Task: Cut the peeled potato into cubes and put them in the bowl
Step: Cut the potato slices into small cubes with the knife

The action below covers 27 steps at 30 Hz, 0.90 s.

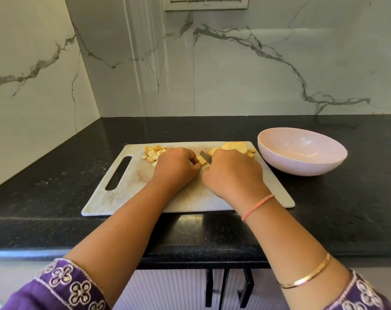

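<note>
On the white cutting board (132,186) my left hand (175,167) pinches a small yellow potato piece (202,161) with curled fingers. My right hand (233,174) grips a knife, whose grey blade (205,156) points up-left onto that piece; the handle is hidden in my fist. A pile of cut potato cubes (153,153) lies at the board's far left. Several potato slices (233,146) lie at the far right of the board, behind my right hand. The pale pink bowl (302,151) stands on the counter to the right of the board and looks empty.
The board lies on a black granite counter (346,209) in a corner of marble-patterned walls. Its handle slot (119,173) is at the left. The counter's front edge runs just below the board, with cabinet handles (223,287) beneath.
</note>
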### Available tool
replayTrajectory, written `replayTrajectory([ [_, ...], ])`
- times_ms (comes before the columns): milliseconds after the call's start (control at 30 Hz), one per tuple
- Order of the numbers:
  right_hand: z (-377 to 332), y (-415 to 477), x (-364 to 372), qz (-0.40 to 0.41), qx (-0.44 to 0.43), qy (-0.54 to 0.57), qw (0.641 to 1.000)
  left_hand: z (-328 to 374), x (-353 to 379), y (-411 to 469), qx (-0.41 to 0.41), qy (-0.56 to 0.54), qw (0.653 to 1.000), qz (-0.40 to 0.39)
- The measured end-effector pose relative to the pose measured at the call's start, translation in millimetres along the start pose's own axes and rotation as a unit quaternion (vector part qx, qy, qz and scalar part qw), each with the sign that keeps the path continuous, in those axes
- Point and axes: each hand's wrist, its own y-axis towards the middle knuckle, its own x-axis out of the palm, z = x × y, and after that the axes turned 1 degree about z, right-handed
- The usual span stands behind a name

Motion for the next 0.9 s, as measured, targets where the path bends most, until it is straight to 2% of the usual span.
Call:
replayTrajectory([
  [367, 4, -36, -7, -0.020, -0.039, -0.009, 0.999, 4, 1, 0, -0.013, 0.020, 1.000, 0.002],
  [500, 9, -46, -13, -0.010, -0.011, 0.009, 1.000, 0, 1, -4, -0.005, 0.008, 1.000, -0.004],
  [633, 10, -38, -10, 0.033, 0.000, 0.041, 0.999, 0, -2, -5, -0.002, -0.013, 1.000, -0.017],
  [800, 1, -14, 6, -0.013, 0.005, 0.027, 1.000, -3, 2, -6, 0.001, -0.017, 1.000, -0.016],
  [900, -1, -12, 11, -0.001, -0.002, 0.012, 1.000, -1, 1, -3, -0.001, -0.014, 1.000, -0.018],
])
